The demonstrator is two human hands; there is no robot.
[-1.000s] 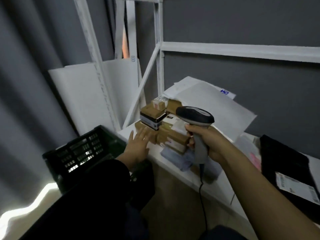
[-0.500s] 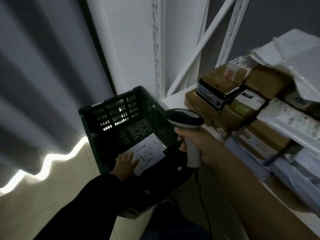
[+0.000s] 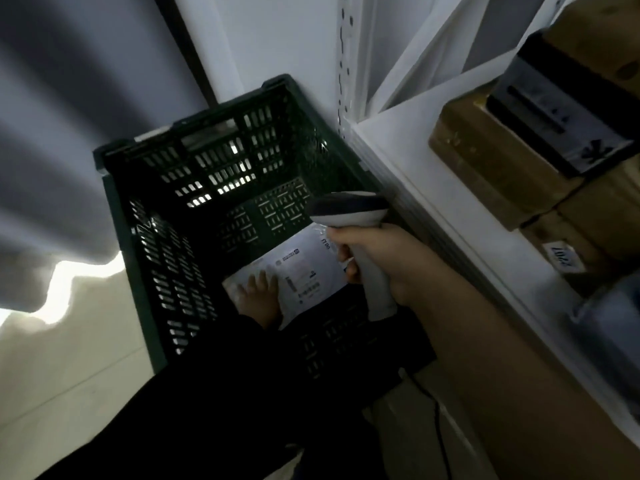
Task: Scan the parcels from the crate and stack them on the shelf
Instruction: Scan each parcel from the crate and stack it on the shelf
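A dark green slotted crate (image 3: 145, 258) stands on the floor beside the white shelf (image 3: 408, 147). On its bottom lies a white parcel (image 3: 304, 268) with a printed label facing up. My left hand (image 3: 259, 296) reaches into the crate and rests flat on the parcel's near left corner, fingers straight. My right hand (image 3: 384, 261) grips the handle of a grey barcode scanner (image 3: 349, 209), held over the crate's right side, above the parcel. Brown cardboard parcels (image 3: 491, 164) are stacked on the shelf at the right.
A dark-banded box (image 3: 554, 116) sits on the brown parcels. The scanner's cable (image 3: 440, 427) hangs down past the shelf's front. A white upright post (image 3: 349, 57) of the shelf rises right behind the crate. Pale floor (image 3: 69, 358) lies to the left.
My left hand has left the shelf and gone down into the crate onto the white parcel. The scanner has come closer over the crate. The view has tilted down and closer.
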